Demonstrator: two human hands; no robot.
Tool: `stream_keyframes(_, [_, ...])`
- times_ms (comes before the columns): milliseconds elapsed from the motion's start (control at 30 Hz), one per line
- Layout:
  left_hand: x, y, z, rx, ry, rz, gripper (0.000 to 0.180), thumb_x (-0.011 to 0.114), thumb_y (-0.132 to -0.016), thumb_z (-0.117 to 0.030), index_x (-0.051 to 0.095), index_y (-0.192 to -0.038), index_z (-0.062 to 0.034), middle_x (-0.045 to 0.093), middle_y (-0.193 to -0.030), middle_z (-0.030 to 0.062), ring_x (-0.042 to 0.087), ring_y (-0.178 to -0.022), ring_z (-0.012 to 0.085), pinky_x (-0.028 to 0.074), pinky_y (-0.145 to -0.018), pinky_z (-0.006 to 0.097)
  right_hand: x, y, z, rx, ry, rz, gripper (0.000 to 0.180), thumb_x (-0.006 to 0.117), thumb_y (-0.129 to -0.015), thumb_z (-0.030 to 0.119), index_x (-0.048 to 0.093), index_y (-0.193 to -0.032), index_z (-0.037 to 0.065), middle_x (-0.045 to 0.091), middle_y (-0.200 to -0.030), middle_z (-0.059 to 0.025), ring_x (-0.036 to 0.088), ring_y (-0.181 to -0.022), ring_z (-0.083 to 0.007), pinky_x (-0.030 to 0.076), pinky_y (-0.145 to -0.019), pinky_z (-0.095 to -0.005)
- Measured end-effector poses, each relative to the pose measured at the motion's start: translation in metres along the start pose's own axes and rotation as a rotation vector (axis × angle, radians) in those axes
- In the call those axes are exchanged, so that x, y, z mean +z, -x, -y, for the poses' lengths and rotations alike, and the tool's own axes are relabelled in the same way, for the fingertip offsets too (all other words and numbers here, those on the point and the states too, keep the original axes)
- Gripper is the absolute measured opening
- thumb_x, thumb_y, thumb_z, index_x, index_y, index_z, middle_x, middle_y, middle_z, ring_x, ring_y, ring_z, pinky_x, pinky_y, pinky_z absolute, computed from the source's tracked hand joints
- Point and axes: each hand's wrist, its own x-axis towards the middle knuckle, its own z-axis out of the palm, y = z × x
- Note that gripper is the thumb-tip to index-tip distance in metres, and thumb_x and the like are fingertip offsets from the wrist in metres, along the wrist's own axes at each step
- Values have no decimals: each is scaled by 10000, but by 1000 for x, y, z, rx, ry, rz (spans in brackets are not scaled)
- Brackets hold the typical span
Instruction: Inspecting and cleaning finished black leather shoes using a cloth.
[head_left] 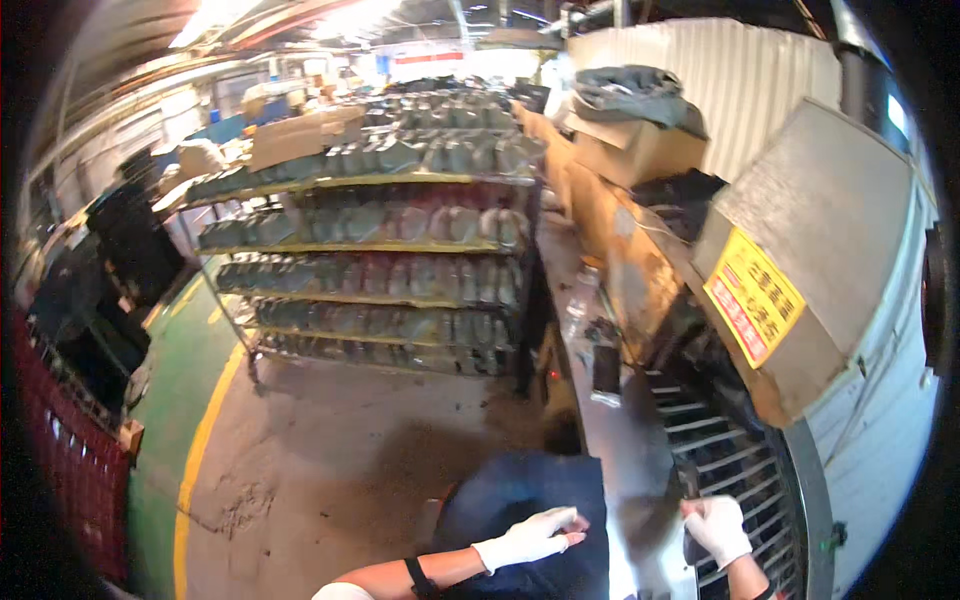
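Note:
My left hand (535, 538), in a white fingerless glove, hovers over my dark-clothed lap. Its bare fingertips are slightly curled and apart, with nothing seen between them. At the right, my right hand (718, 528), gloved the same way, is closed above a grille of metal bars (715, 425). A narrow dark piece (688, 482) shows at its fingertips, too blurred to name. Between the two hands lies a smeared dark shape on the shiny metal ledge (625, 455); its kind is unclear.
Ahead, a multi-tier rack (375, 250) holds rows of grey, shoe-shaped pieces. A clear bottle (583, 305) and a flat black object (606, 372) rest along the ledge. A slanted metal hood (810, 200) with a yellow label overhangs the grille. Cardboard box (635, 150) stands behind.

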Motion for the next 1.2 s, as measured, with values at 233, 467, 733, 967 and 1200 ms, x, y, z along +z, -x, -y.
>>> stream_keyframes(233, [15, -18, -98, -89, 324, 76, 665, 769, -1000, -335, 512, -1528, -23, 666, -1407, 163, 657, -1244, 277, 493, -1129, 406, -86, -29, 93, 317, -1583, 257, 783, 531, -1054, 654, 570, -1450, -20, 782, -934, -204, 771, -828, -269, 597, -726, -373])
stream_keyframes(467, [32, -10, 67, -138, 920, 26, 563, 738, -1019, -287, 569, -1465, 12, 689, -1373, 96, 624, -1236, 189, 483, -1112, 354, 31, -92, -27, 161, -847, 370, 803, 851, -875, 294, 505, -1552, 35, 747, -1184, -209, 764, -993, -309, 620, -873, -419])
stream_keyframes(733, [-7, 9, 27, -487, 565, -56, 744, 591, -1089, -535, 460, -1575, 12, 642, -1412, 72, 551, -1269, 171, 417, -1127, 306, 134, -235, -432, 142, 105, -509, 634, 712, -1009, 217, 507, -1547, -47, 631, -1465, -160, 596, -1307, -279, 436, -1176, -375])
stream_keyframes(967, [12, -9, 58, -517, 619, -84, 613, 588, -1096, -517, 570, -1431, -3, 686, -1274, 61, 588, -1164, 163, 480, -1034, 337, 152, -301, -502, 255, -60, -473, 823, 586, -880, -87, 342, -1661, -2, 449, -1658, -172, 548, -1407, -338, 393, -1227, -362])
stream_keyframes(1200, [19, -17, 51, -503, 730, -154, 565, 608, -1092, -505, 595, -1391, -25, 627, -1104, -3, 506, -983, 105, 459, -889, 285, 171, -266, -448, 347, -7, -205, 877, 686, -823, -6, 364, -1639, -24, 429, -1659, -229, 443, -1495, -363, 315, -1277, -388])
